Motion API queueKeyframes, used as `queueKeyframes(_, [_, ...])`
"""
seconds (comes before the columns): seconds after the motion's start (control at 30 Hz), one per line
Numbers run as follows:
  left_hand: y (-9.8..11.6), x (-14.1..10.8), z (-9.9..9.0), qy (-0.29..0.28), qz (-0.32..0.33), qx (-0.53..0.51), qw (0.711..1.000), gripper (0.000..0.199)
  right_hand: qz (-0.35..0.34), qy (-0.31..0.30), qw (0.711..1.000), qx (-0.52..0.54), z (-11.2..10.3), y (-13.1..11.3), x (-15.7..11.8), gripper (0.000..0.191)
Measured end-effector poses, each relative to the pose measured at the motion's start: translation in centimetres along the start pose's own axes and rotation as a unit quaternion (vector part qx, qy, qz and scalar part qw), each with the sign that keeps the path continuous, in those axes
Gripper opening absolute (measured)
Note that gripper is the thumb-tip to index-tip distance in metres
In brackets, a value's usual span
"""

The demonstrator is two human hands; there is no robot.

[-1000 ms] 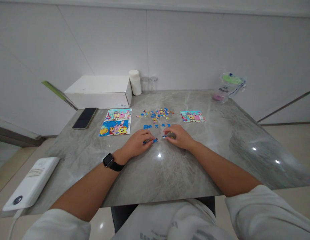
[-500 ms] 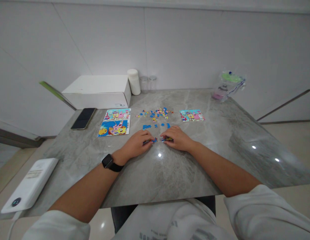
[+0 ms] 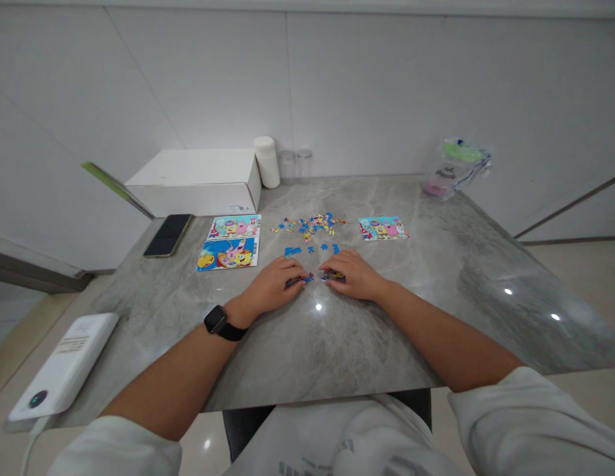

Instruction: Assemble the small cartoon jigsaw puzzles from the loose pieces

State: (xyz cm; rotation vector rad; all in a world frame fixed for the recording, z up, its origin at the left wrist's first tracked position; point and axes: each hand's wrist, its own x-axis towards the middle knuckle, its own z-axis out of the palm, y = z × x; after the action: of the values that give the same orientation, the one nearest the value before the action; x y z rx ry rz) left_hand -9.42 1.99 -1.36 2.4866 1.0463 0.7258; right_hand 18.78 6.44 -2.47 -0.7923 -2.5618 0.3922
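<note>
My left hand (image 3: 270,285) rests on the grey marble table (image 3: 337,330), its fingertips pinching a small cluster of joined jigsaw pieces (image 3: 298,280). A black watch (image 3: 217,320) sits on that wrist. Just to its right, my right hand (image 3: 352,274) grips another small joined cluster (image 3: 332,275). The two clusters lie almost touching between my fingertips. Beyond my hands lie a few blue pieces (image 3: 310,250) and a pile of loose pieces (image 3: 310,225).
Two cartoon reference cards (image 3: 231,242) lie to the left, a smaller one (image 3: 383,229) to the right. A phone (image 3: 167,235), white box (image 3: 198,180), white canister (image 3: 266,162), two jars (image 3: 296,165) and a plastic bag (image 3: 453,168) stand further back. A white power bank (image 3: 64,367) lies near left.
My right hand slid a little left toward my left hand, bringing its pieces close to the other cluster. The view shifted slightly.
</note>
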Motion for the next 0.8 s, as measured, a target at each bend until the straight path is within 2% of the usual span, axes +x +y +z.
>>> queueKeyframes(0.37, [0.45,0.09,-0.21,-0.036,0.013,0.031,0.999,0.022,0.001,0.0,1.0,-0.003,0.4,0.07,0.19,0.03])
queueKeyframes(0.8, [0.46,0.0,-0.04,-0.017,0.014,0.033,0.999,0.019,0.007,0.043,0.999,-0.017,-0.13,0.03,0.15,0.02])
